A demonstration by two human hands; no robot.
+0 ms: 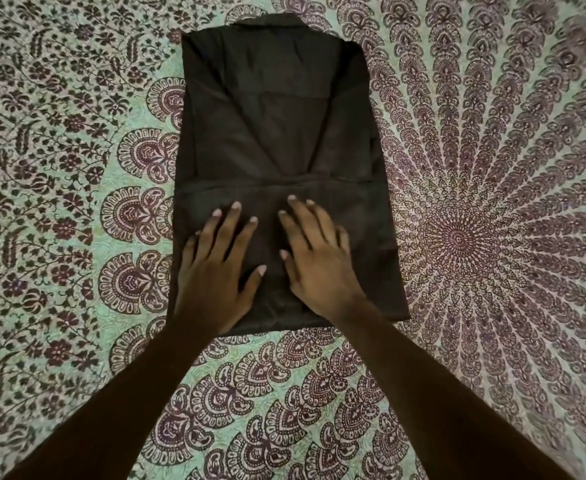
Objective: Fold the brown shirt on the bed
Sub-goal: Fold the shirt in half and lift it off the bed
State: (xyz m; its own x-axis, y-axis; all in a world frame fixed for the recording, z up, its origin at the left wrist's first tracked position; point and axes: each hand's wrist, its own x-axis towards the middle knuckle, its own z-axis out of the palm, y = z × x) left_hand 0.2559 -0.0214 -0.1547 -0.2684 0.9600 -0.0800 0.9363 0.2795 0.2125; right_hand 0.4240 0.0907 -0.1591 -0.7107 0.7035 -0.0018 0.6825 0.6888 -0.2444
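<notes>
The brown shirt (277, 126) lies flat on the bed as a long rectangle, collar at the far end, both sides folded inward over its middle. Its near part looks doubled over, with a crosswise edge running just beyond my fingertips. My left hand (215, 271) rests palm down on the near left part of the shirt, fingers spread. My right hand (315, 258) presses flat beside it on the near middle, fingers spread too. Neither hand grips the cloth.
The bed is covered by a patterned sheet (492, 237) in pale green and maroon, with a round mandala motif to the right of the shirt and floral borders on the left. Nothing else lies on it.
</notes>
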